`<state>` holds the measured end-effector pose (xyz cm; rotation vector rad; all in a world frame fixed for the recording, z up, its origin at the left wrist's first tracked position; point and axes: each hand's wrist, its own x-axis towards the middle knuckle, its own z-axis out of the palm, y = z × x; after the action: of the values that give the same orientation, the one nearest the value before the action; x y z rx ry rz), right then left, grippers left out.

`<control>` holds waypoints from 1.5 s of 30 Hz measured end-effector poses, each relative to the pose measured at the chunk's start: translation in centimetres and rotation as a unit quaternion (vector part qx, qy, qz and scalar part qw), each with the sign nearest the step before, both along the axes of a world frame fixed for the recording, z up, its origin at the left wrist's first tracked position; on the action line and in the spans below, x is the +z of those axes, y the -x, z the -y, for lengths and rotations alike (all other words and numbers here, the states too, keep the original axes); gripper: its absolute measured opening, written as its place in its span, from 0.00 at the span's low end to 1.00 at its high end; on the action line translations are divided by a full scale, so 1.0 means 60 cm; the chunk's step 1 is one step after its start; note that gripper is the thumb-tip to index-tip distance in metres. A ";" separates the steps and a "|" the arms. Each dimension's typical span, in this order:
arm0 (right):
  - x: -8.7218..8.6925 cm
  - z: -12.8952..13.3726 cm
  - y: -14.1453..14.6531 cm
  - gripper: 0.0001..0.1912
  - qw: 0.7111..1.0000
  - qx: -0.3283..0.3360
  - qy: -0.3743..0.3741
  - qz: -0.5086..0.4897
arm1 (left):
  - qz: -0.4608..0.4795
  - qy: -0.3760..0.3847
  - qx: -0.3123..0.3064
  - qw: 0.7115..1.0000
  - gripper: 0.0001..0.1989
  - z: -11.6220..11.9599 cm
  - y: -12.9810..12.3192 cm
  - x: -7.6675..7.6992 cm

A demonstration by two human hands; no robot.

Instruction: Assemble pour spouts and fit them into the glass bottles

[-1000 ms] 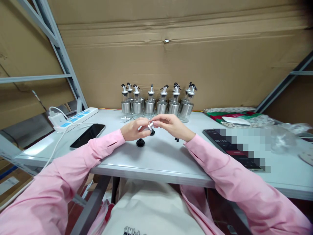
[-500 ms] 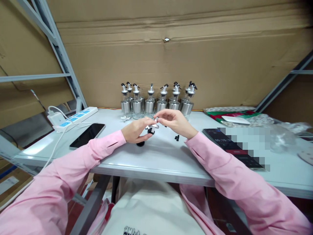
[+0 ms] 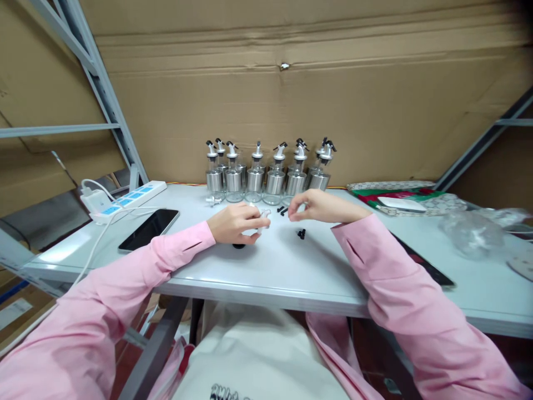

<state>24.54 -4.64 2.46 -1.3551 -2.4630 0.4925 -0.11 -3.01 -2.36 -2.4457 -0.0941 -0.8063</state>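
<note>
My left hand [image 3: 236,223] is closed around a pale plastic pourer spout [image 3: 265,214], held a little above the table. Part of the spout is hidden by the fingers. Under that hand a round black piece [image 3: 239,246] lies on the tabletop. My right hand [image 3: 310,206] hovers to the right, its fingertips drawn together in a pinch; whatever may be between them is too small to make out. Just left of its fingertips lie small black spout caps [image 3: 281,210], and more black caps [image 3: 301,234] lie below it.
Several glass and steel oil bottles [image 3: 255,180] with pourers line the back. A loose pourer [image 3: 214,200] lies before them. At left are a phone [image 3: 150,229] and a power strip [image 3: 135,199]. To the right sit another phone [image 3: 428,266], a cloth [image 3: 441,201] and a plastic bag [image 3: 472,230].
My right hand has left the spout and moved right, beside the black caps. My left hand keeps the spout, which is now turned differently in its fingers.
</note>
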 end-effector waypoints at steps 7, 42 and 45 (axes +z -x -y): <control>-0.014 -0.013 -0.014 0.03 0.989 -0.024 0.056 0.135 | -0.027 0.025 0.015 0.999 0.10 0.002 -0.002 -0.004; -0.025 -0.003 0.031 0.19 0.992 -0.052 -0.112 0.028 | -0.046 0.064 0.009 0.997 0.11 0.005 -0.005 -0.009; -0.024 -0.003 0.033 0.19 0.991 -0.079 -0.105 0.005 | -0.045 0.062 0.008 0.997 0.11 0.006 -0.006 -0.009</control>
<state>22.59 -4.46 1.04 -1.4511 -2.3135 0.1833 0.23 -3.36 -2.88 -2.5901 -0.1321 -0.7025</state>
